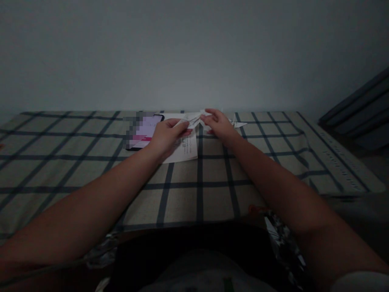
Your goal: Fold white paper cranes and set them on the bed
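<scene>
Between my two hands is a folded piece of white paper (194,120) with dark markings, held above the table. My left hand (170,132) pinches its left end between thumb and fingers. At the other end, the fingers of my right hand (216,123) are closed on the same paper. Beneath my left hand lies a flat printed sheet (190,150). Another pointed bit of folded white paper (240,124) shows just beyond my right wrist, partly hidden by it. The exact shape of the held paper is too dim to make out.
A phone (144,132) with a lit screen, partly pixelated, lies left of my left hand. The table wears a checked tablecloth (212,174) and meets a plain wall (194,52) behind. Dark folded fabric (361,109) stands at the right. Shiny crumpled material (284,239) lies below the front edge.
</scene>
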The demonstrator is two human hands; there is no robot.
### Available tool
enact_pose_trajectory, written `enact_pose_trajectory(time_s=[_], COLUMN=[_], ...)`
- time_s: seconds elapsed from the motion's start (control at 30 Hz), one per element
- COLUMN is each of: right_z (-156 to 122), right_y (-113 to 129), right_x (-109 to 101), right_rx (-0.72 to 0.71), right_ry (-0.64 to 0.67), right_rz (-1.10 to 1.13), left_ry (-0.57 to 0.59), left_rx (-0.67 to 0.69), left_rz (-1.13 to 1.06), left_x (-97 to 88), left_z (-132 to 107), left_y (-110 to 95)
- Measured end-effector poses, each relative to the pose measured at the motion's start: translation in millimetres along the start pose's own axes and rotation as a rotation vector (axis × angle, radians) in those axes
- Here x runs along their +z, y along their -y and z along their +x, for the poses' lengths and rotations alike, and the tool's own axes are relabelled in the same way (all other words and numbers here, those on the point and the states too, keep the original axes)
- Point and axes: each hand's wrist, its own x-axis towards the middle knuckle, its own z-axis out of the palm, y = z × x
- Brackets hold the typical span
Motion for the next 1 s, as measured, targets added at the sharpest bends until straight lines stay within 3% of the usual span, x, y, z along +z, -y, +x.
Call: enact_pose_trajectory(time_s=[0.1, 0.23, 0.33, 0.6, 0.77, 1.0], right_z=[-6, -11, -10, -10, -9, -5], right_y=[8, 12, 11, 10, 13, 2], right_x=[1, 0, -3, -6, -9, -9], right_rx=[0.004, -0.028, -0.030, -0.037, -0.087, -0.074], right_ry=[0.204, 0.149, 0.179, 0.264, 0.327, 0.298], right_rz=[0.041, 0.001, -0.014, -0.013, 0.100, 0.072], left_ry=[0.024, 0.089, 0.107, 0.107, 0.077, 0.094], left_rx=[0.003, -0.025, -0.034, 0.032, 0.046, 0.022], left_rz=[0.010, -0.020, -0.007, 0.173, 0.148, 0.168], left_x=[1.5, 3.1, 2.4, -3.0, -4.3, -1.9], left_z=[-3, -7, -8, -5, -4, -10], left_y=[-1, -1, -2, -3, -1, -6])
